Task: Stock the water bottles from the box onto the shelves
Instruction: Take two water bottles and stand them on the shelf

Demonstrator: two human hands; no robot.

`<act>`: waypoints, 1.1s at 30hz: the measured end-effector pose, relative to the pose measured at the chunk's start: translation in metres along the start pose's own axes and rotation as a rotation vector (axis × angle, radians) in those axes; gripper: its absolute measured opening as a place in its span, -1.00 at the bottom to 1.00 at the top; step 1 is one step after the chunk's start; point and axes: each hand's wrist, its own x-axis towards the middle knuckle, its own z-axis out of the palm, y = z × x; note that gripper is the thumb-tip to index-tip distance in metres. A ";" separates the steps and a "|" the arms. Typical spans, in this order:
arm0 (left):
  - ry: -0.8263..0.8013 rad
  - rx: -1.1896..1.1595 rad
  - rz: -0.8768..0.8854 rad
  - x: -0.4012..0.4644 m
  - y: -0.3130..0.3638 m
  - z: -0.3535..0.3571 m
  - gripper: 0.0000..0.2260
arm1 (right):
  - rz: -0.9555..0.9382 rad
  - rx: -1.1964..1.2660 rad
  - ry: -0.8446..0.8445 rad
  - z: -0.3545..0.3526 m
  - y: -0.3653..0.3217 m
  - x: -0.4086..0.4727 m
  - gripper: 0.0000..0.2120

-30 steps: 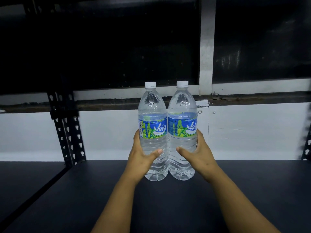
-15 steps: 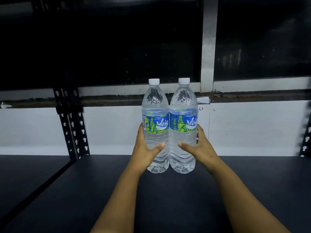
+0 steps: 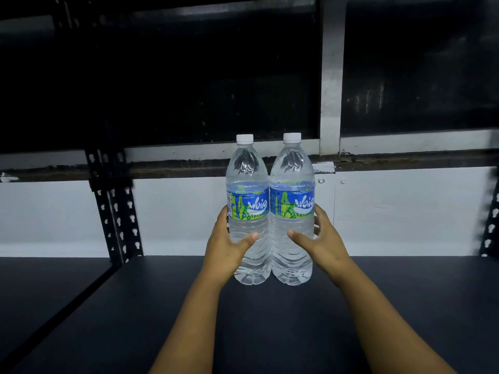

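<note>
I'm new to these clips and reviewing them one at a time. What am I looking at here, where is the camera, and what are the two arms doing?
There is no machine: these are a person's bare arms, filmed by a camera worn on the head, looking forward and down. The left hand grips one clear plastic water bottle with a white cap and blue-green label; the right hand grips a matching bottle. The bottles are upright, side by side, at the dark shelf board, with a perforated black upright to the left.

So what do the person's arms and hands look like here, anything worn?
Both forearms are bare up to the frame's bottom edge, with no sleeves in view. The left hand and right hand wear no gloves, and no rings, watch or wristbands show on the visible sides.
</note>
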 end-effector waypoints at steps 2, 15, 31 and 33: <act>0.013 -0.007 -0.006 0.000 -0.002 0.001 -0.41 | 0.006 0.014 -0.018 -0.001 0.000 0.000 -0.34; -0.033 -0.016 -0.033 -0.001 -0.005 0.001 -0.45 | -0.013 -0.016 0.027 0.002 -0.002 -0.001 -0.35; 0.014 -0.004 -0.070 -0.001 -0.009 0.005 -0.25 | 0.000 0.014 -0.022 0.002 -0.004 -0.001 -0.28; 0.026 0.036 -0.069 -0.002 -0.008 0.008 -0.14 | 0.003 0.047 -0.033 0.001 -0.002 -0.001 -0.29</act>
